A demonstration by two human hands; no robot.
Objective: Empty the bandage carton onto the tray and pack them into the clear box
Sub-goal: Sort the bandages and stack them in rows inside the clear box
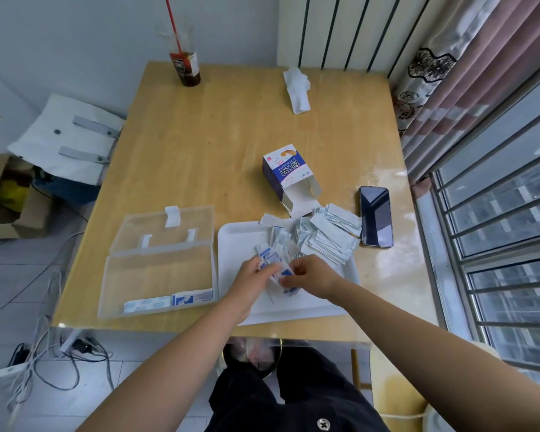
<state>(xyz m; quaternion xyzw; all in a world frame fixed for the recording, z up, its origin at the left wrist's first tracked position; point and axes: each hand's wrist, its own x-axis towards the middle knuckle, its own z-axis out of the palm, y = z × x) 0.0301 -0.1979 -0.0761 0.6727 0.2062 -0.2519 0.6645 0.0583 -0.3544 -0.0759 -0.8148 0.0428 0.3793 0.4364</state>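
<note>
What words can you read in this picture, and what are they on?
"创口贴": big characters on the bandage carton, seen upside down.
Small print on the carton: too small to read.
Label on the drink cup: blurred.
Print on the bandages in the clear box: too small.

One of nearly everything, bandages beyond counting

One surface (215, 135) carries one carton (289, 176), one tray (237, 241), one box (156, 275), one phone (375, 216), one cup (185, 63) with one straw (173, 26), and one tissue (297, 88). There are two hands, the left hand (253, 282) and the right hand (312, 275), which hold a small bunch between them that is too overlapped to number. The bandages (328, 235) on the tray run to dozens, with no exact count possible. Two more pieces lie in the box.
</note>
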